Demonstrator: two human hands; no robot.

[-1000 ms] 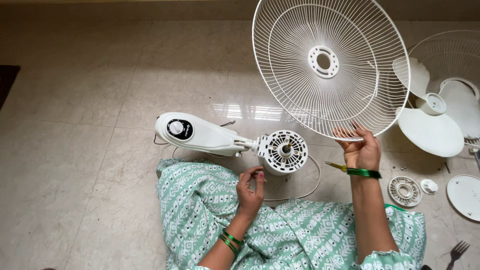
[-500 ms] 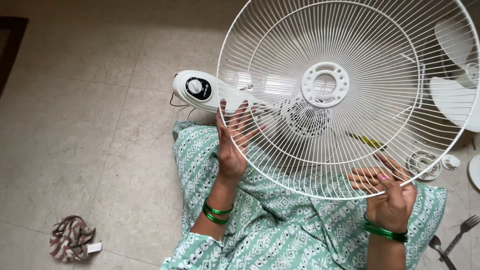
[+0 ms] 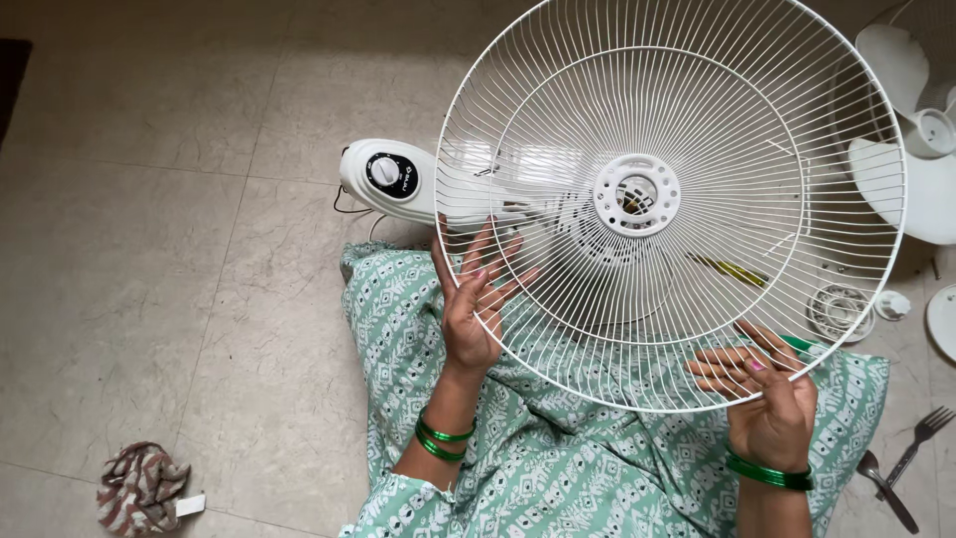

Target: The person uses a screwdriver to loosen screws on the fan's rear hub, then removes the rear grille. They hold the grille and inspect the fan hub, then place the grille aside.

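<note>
I hold a round white wire fan guard [image 3: 558,130] flat over my lap, its hub ring above the fan motor. My left hand [image 3: 472,304] grips the guard's left rim with fingers spread along the wires. My right hand [image 3: 762,394] clasps the lower right rim. Green bangles sit on both wrists. Under the guard lies the white fan body [image 3: 393,179] with a black dial, on its side on the tiled floor. My legs wear a green patterned cloth [image 3: 558,458].
White fan blades [image 3: 911,130] lie at the right edge, with a small round plastic part [image 3: 836,311] and a cap nearby. A fork and spoon [image 3: 901,463] rest at the lower right. A crumpled rag [image 3: 139,488] sits at the lower left on the beige tiles.
The guard came down from up high to over my lap and the motor. My left hand left the motor and took the guard's rim. My right hand shifted lower along the rim.
</note>
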